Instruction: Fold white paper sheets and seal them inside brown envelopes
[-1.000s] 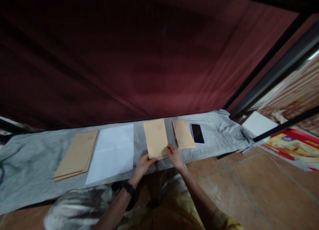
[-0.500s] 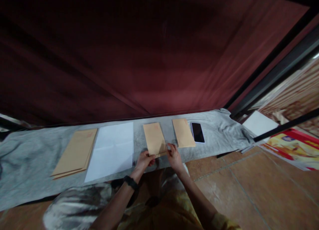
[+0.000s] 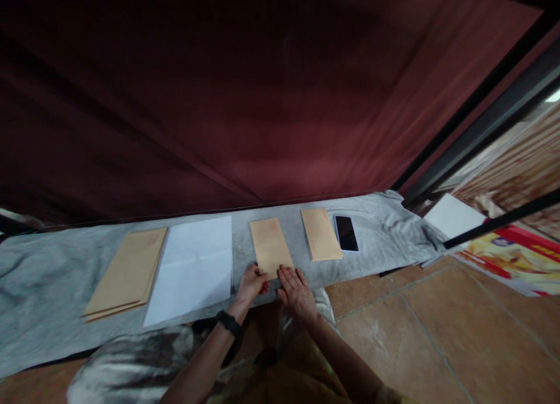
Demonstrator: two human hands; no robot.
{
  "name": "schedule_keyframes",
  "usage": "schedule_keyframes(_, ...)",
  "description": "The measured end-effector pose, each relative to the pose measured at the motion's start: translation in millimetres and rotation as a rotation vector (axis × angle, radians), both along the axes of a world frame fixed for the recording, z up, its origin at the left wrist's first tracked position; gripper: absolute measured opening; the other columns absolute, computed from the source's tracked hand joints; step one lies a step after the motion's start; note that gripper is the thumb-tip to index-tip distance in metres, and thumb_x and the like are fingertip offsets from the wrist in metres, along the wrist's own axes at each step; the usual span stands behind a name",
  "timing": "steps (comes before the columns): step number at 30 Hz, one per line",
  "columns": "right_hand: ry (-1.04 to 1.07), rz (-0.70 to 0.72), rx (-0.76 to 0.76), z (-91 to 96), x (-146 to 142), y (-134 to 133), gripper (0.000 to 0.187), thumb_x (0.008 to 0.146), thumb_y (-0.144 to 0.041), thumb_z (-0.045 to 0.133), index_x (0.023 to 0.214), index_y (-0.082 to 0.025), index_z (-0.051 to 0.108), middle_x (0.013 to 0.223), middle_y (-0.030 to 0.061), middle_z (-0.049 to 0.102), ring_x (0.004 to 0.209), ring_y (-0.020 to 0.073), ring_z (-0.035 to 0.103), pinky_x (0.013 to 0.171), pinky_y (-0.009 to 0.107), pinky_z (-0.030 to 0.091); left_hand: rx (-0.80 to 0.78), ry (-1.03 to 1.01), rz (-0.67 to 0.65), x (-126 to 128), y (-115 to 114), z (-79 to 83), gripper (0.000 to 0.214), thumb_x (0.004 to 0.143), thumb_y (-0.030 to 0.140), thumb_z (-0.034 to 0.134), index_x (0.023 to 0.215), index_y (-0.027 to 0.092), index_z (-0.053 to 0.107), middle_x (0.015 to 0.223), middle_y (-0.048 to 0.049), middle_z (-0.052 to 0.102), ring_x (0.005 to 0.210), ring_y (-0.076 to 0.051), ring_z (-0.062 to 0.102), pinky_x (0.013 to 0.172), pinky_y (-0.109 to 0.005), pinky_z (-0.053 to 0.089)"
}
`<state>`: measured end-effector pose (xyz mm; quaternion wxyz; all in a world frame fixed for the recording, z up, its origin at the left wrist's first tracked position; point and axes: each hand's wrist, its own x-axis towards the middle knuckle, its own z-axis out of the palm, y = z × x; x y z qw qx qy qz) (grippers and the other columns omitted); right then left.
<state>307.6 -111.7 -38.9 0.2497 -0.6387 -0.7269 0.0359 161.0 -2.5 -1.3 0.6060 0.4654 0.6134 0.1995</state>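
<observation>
On grey cloth (image 3: 385, 229) — envelope (image 3: 270, 246), lengthwise away

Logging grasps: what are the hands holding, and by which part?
Nothing gripped: left hand and right hand press the middle envelope flat at its near end.

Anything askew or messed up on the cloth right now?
Nothing is spilled or damaged. The envelope stack at the far left is slightly fanned, its edges not flush. The grey cloth is rumpled at its right end. The white sheet shows fold creases.
</observation>
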Motion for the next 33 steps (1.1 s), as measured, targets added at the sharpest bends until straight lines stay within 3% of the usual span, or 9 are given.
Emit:
schedule_keyframes(7,-0.037,-0.041,-0.003,2.7,18,-7,0.059,0.099,-0.025,0.052,0.155,-0.019,0.037,0.156,0.0113,0.045,0.142,0.0251,0.046,0.12,0.049,0.034,-0.016,-0.021,0.009,-4,-1,0.5,0.025,0.073,0.025,0.071,0.086,0.021,0.051,0.051,0.0039,0.063,0.042,-0.014,0.06,0.045,-0.022,0.046)
schedule_keyframes(13,-0.015,-0.103,0.022,6.0,9,-4,0.057,0.097,-0.022,0.05,0.153,-0.015,0.04,0.153,0.0139,0.048,0.141,0.0286,0.045,0.119,0.052,0.033,0.004,-0.051,0.013,-5,-3,7.4,0.027,0.07,0.031,0.072,0.083,0.021,0.051,0.051,0.0038,0.063,0.042,-0.014,0.059,0.044,-0.022,0.043)
schedule_keyframes(17,-0.019,-0.137,0.005,21.1,-6,5,0.055,0.097,-0.018,0.048,0.152,-0.018,0.042,0.149,0.0144,0.052,0.133,0.0294,0.051,0.111,0.047,0.042,0.047,-0.138,0.012,-3,-6,16.3,0.034,0.064,0.039,0.075,0.082,0.021,0.052,0.053,0.0038,0.064,0.042,-0.011,0.057,0.043,-0.021,0.041)
schedule_keyframes(21,-0.045,-0.207,-0.089,41.8,-18,19,0.05,0.096,-0.017,0.054,0.145,-0.024,0.049,0.132,0.0129,0.061,0.116,0.0261,0.059,0.095,0.039,0.052,0.077,-0.199,-0.03,3,-10,31.0,0.043,0.06,0.045,0.077,0.087,0.02,0.054,0.054,0.0032,0.066,0.043,-0.013,0.058,0.043,-0.021,0.041)
schedule_keyframes(26,-0.003,-0.248,-0.097,62.8,-7,27,0.044,0.095,-0.015,0.057,0.137,-0.028,0.057,0.12,0.0089,0.064,0.109,0.0237,0.06,0.085,0.032,0.056,0.112,-0.294,-0.014,8,-15,52.2,0.055,0.065,0.056,0.077,0.099,0.018,0.056,0.061,0.0003,0.069,0.047,-0.014,0.061,0.044,-0.022,0.043)
schedule_keyframes(29,0.203,-0.303,-0.019,70.6,8,29,0.042,0.095,-0.011,0.051,0.134,-0.025,0.06,0.115,0.0093,0.065,0.106,0.0221,0.061,0.087,0.032,0.056,0.115,-0.357,0.022,10,-17,56.2,0.062,0.07,0.066,0.072,0.105,0.017,0.06,0.073,-0.0043,0.073,0.06,-0.017,0.067,0.052,-0.025,0.05)
schedule_keyframes(33,0.864,-0.424,0.113,66.9,17,36,0.027,0.096,-0.024,0.045,0.1,-0.02,0.072,0.098,0.0069,0.066,0.088,0.0185,0.064,0.075,0.029,0.058,0.071,-0.344,0.08,17,-21,50.2,0.058,0.068,0.058,0.079,0.106,0.017,0.064,0.093,-0.0085,0.074,0.084,-0.021,0.071,0.068,-0.028,0.057)
